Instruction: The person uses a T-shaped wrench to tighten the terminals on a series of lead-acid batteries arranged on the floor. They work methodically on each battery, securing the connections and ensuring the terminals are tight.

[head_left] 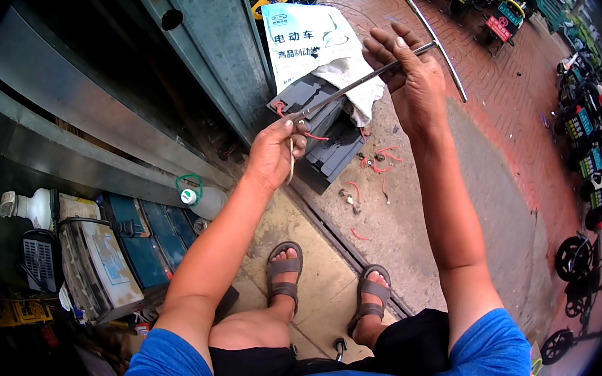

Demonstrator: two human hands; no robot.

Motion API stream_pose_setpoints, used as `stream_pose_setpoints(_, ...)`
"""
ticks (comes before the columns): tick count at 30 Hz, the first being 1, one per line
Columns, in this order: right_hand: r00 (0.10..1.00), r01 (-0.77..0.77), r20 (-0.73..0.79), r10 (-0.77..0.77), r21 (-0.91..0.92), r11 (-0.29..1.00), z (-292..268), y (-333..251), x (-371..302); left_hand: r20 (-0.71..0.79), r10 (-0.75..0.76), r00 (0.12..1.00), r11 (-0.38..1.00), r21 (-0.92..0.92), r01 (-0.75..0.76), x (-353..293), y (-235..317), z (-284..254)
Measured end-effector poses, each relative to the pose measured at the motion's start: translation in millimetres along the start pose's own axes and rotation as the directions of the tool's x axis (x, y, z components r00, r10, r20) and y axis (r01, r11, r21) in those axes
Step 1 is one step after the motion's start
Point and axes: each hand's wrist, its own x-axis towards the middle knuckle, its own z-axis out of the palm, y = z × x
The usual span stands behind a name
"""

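A long T-handle wrench (349,87) slants across in front of me, its crossbar at the upper right. My left hand (272,151) pinches its lower tip, with a thin pale strip (291,161) hanging from the same fingers. Near the crossbar, my right hand (414,79) has the shaft between thumb and fingers, some fingers held loosely apart. Just beyond the left hand stand dark grey batteries (331,157) with short red wires attached. On top of them lie a white printed bag (305,39) and a whitish cloth (356,85).
Cut red wires and small metal bits (381,158) litter the concrete beside a door track (338,236). At left are more batteries (108,257), a bottle (207,203) and a black charger-like box (38,260). A metal door post (220,58) rises nearby; parked scooters (581,128) line the right.
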Motion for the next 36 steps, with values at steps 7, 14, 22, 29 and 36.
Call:
stream_pose_setpoints(7,0.976,-0.181,0.007,0.216,0.575,0.798,-17,-22,4,-0.053,0.043,0.998,0.999,0.016,-0.043,3,-6,-10)
stream_pose_setpoints(14,0.970,-0.084,-0.137,0.202,0.590,0.803,-45,-19,9,-0.063,0.107,0.992,0.993,0.047,-0.104,1,-6,6)
stream_pose_setpoints(22,0.985,-0.101,-0.049,0.163,0.601,0.793,-30,-29,-6,-0.161,0.115,0.980,0.987,0.128,-0.095,3,-16,7)
stream_pose_setpoints(29,0.983,-0.122,-0.029,0.181,0.632,0.766,-59,-29,-1,-0.029,0.117,0.993,0.991,0.070,-0.115,1,-15,-1)
stream_pose_setpoints(36,0.977,-0.075,-0.112,0.184,0.623,0.779,-48,-28,-7,-0.082,0.176,0.981,0.981,0.098,-0.168,4,-22,2)
